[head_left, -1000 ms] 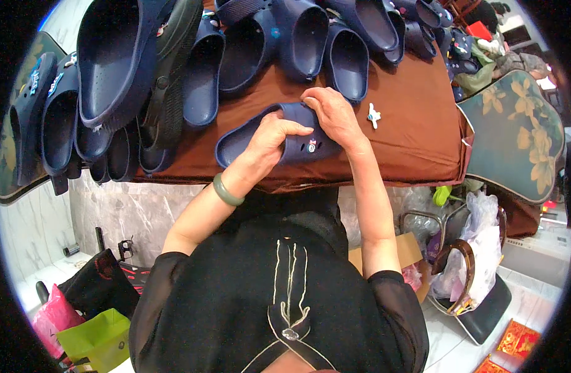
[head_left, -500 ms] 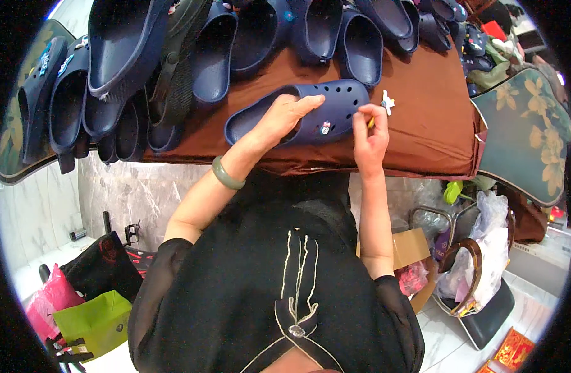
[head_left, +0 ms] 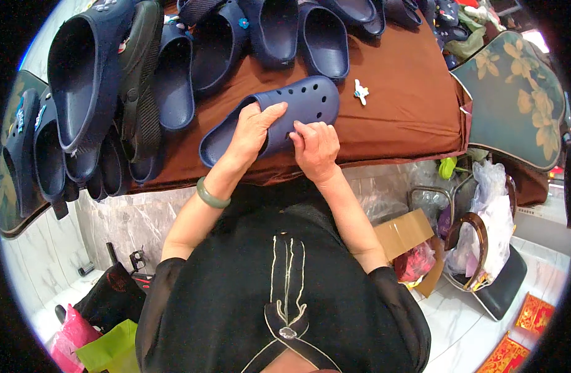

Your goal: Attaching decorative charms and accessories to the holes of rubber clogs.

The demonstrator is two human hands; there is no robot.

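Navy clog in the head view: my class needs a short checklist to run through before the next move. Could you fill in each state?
1. Left hand gripping the navy clog, thumb on top: ok.
2. Right hand at the clog's near side: ok.
3. Something held in the right hand: cannot tell; its fingers hide it.
4. All holes in view: not ok; the right hand covers part of the upper.
5. Loose white charm apart from both hands: ok, on the brown cloth.
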